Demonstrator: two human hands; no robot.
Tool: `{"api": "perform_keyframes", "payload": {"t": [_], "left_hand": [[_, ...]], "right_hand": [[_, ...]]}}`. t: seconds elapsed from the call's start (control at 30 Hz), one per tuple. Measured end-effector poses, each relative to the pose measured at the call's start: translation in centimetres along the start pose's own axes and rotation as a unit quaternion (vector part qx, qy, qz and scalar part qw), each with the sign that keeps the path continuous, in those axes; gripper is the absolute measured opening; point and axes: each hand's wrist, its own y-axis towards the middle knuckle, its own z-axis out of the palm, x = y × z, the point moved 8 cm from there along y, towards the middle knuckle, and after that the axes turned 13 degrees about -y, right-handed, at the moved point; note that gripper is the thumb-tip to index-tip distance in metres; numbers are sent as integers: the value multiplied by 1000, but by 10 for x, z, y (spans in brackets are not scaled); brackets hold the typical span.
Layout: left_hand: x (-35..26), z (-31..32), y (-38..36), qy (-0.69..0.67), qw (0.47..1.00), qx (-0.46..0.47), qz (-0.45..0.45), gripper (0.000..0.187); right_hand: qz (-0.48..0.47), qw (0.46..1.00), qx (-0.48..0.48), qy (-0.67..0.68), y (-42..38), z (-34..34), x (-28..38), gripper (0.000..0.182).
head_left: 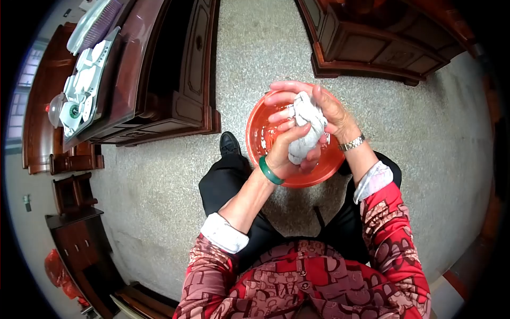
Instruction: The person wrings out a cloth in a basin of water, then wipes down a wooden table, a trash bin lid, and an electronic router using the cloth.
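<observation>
A wet-looking, pale grey cloth (pixel 307 130), bunched and twisted, is between my two hands above an orange basin (pixel 256 123). My left hand (pixel 287 151), with a green bangle at the wrist, wraps the lower part of the cloth, its thumb lying across the front. The upper part rests against the palm of my right hand (pixel 333 112), which wears a metal-banded watch. Its fingers stretch out to the left behind the cloth and the thumb points up beside it. Shiny water (pixel 264 142) shows in the basin, partly hidden by my hands.
The basin stands on a speckled floor (pixel 260 42) between my legs. A dark wooden table (pixel 180 95) at the left carries a tray with white tea ware (pixel 82 80) and a clear-lidded container (pixel 95 24). Another carved wooden piece (pixel 372 45) stands at the upper right.
</observation>
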Motion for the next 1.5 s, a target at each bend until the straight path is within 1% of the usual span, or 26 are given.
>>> {"api": "perform_keyframes", "payload": {"t": [0.07, 0.13, 0.17, 0.2, 0.3, 0.33, 0.47, 0.53, 0.57, 0.6, 0.67, 0.73, 0.8, 0.83, 0.87, 0.93, 1.0, 1.07, 1.1, 1.17, 1.23, 1.27, 1.33, 1.4, 1.43, 1.5], "left_hand": [[-2, 7, -2, -8, 1000, 18, 5, 45], [-1, 9, 1, -26, 998, 48, -9, 44], [-1, 9, 0, -36, 998, 47, -17, 40], [-1, 9, 0, -38, 998, 46, -15, 40], [1, 0, 7, -43, 999, 1, -28, 25], [2, -4, 11, -42, 999, 1, -26, 25], [-1, -40, 23, 121, 984, -132, 5, 12], [-15, -68, 27, 332, 907, -245, 87, 15], [-18, -94, 38, 400, 852, -256, 219, 19], [-14, -101, 42, 401, 850, -256, 225, 19], [-26, -103, 33, 559, 702, -351, 266, 22], [-34, -80, 27, 565, 709, -303, 295, 23], [-32, -58, 19, 400, 848, -259, 233, 25], [-28, -58, 26, 359, 894, -190, 187, 23], [-29, -60, 22, 359, 895, -189, 187, 23], [-21, -36, 13, 277, 945, -143, 97, 19], [-12, -24, 8, 180, 980, -68, 38, 24], [-5, -15, 3, 157, 987, -19, 4, 30], [0, -15, 2, 157, 987, -19, 3, 30], [16, -10, 1, 51, 997, 19, -51, 36], [19, -6, 3, 31, 998, 40, -48, 38], [18, -3, 3, 11, 997, 62, -44, 40], [13, 4, 2, 18, 997, 65, -38, 41], [2, 3, 3, -1, 999, 33, 13, 39], [-1, 10, 2, -13, 998, 57, 8, 35], [4, 6, 6, -10, 999, 39, 13, 33]], "right_hand": [[1, 1000, -9, 19, 2, 8, 6, 83], [-41, 995, 1, -94, 1, 5, 17, 74], [-31, 996, -33, -83, 2, 1, 16, 61], [-28, 996, -32, -82, 1, 2, 16, 61], [46, 968, -210, -132, -4, -24, 8, 37], [46, 968, -209, -132, -2, -24, 5, 37], [76, 926, -298, -218, -4, -54, -22, 26], [87, 878, -353, -310, -7, -72, -37, 23], [86, 855, -385, -336, -9, -86, -50, 21], [86, 837, -397, -366, -12, -96, -60, 20], [87, 818, -407, -397, -13, -93, -59, 19], [86, 814, -422, -390, -13, -87, -50, 16], [38, 835, -407, -367, -12, -79, -35, 12], [67, 854, -377, -353, -13, -66, -27, 15], [67, 853, -378, -354, -17, -62, -20, 15], [10, 830, -294, -474, -16, -45, 4, 22], [36, 922, -218, -317, -17, -31, 9, 49], [23, 961, -197, -194, -18, -34, 18, 65], [13, 961, -199, -194, -16, -37, 21, 72], [28, 971, -171, -167, -11, -44, 6, 74], [45, 993, -86, -75, -4, -25, -6, 81], [35, 999, -35, 7, -2, -15, -13, 81], [-15, 999, 8, 41, -3, 4, 3, 77], [-48, 999, -5, -1, -5, 4, 14, 72], [-81, 996, -20, -40, -7, 2, 23, 67], [-40, 994, -58, -89, -7, -4, 23, 59]]}}
